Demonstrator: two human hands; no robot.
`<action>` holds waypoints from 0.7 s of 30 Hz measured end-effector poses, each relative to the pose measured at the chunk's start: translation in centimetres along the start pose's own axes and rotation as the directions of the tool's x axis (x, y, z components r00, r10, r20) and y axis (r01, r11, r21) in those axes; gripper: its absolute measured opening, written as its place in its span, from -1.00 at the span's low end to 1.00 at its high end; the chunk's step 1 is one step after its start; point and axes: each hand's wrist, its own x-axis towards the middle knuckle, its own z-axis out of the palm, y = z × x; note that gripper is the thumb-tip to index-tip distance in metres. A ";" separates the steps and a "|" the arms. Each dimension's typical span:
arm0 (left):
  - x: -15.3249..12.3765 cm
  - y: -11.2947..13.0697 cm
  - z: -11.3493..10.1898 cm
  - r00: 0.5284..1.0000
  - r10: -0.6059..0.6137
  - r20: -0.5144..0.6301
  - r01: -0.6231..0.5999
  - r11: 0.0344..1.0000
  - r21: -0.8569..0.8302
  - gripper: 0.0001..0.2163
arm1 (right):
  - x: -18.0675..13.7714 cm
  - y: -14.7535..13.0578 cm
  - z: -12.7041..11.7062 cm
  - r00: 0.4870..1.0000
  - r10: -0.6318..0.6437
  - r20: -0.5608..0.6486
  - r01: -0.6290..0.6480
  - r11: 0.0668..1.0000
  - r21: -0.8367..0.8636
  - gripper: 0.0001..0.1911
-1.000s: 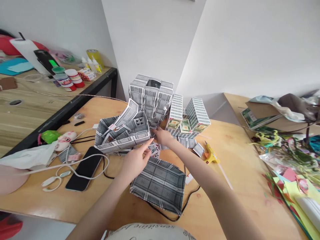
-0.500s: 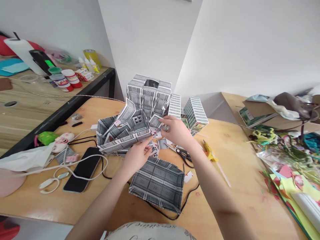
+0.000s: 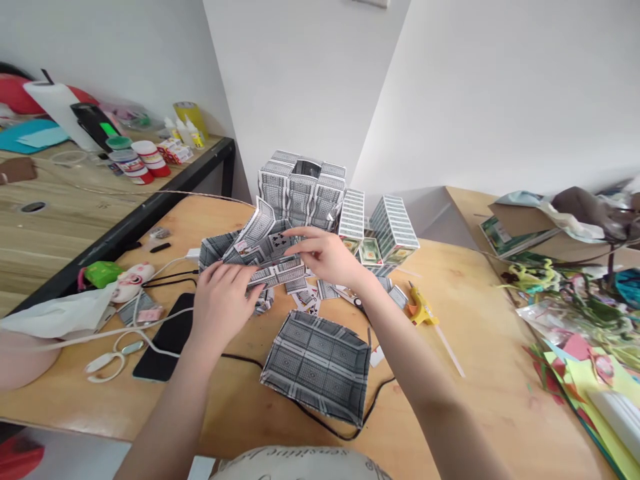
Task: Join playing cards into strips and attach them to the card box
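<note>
An open box woven from playing cards (image 3: 235,252) sits on the wooden table (image 3: 475,320). My left hand (image 3: 223,303) grips its near wall with curled fingers. My right hand (image 3: 325,257) reaches across the box's right side, fingers bent over the rim and the cards there. A flat card-woven panel (image 3: 317,363) lies in front of the box. Loose cards (image 3: 307,297) lie between them. Behind stands a taller card-woven tower (image 3: 300,187) and stacked card packs (image 3: 395,230).
A phone (image 3: 160,340) with white cables lies left of the box. Scissors and a yellow glue gun (image 3: 423,310) lie to the right. Coloured paper and craft scraps (image 3: 585,320) crowd the right edge. A second desk with paint jars (image 3: 143,160) stands at the left.
My left hand moved left from the loose cards onto the box's near wall. My right hand moved from the loose cards up onto the box's right side.
</note>
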 end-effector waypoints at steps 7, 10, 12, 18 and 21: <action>-1.3 0.1 -1.0 0.992 -0.108 -0.070 0.117 0.983 0.138 -0.81 | -3.6 4.0 -0.2 0.939 0.344 -0.024 -0.344 0.939 -0.027 -0.68; -1.1 0.2 -0.9 0.968 -0.206 -0.141 0.233 0.950 0.210 -0.80 | -4.1 5.2 1.2 0.904 0.414 0.108 -0.403 0.909 -0.107 -0.70; -0.4 0.1 -0.3 0.968 -0.226 -0.113 0.245 0.948 0.203 -0.83 | -4.0 5.7 2.7 0.865 0.453 0.215 -0.406 0.884 -0.232 -0.72; 1.4 1.0 0.7 0.964 -0.172 -0.201 0.145 0.979 -0.144 -0.71 | -3.0 5.8 7.9 0.701 0.597 0.389 -0.369 0.771 -0.519 -0.66; 1.1 1.8 0.3 0.956 -0.128 -0.263 0.047 0.954 -0.295 -0.77 | -2.8 5.7 9.4 0.672 0.639 0.375 -0.374 0.730 -0.572 -0.70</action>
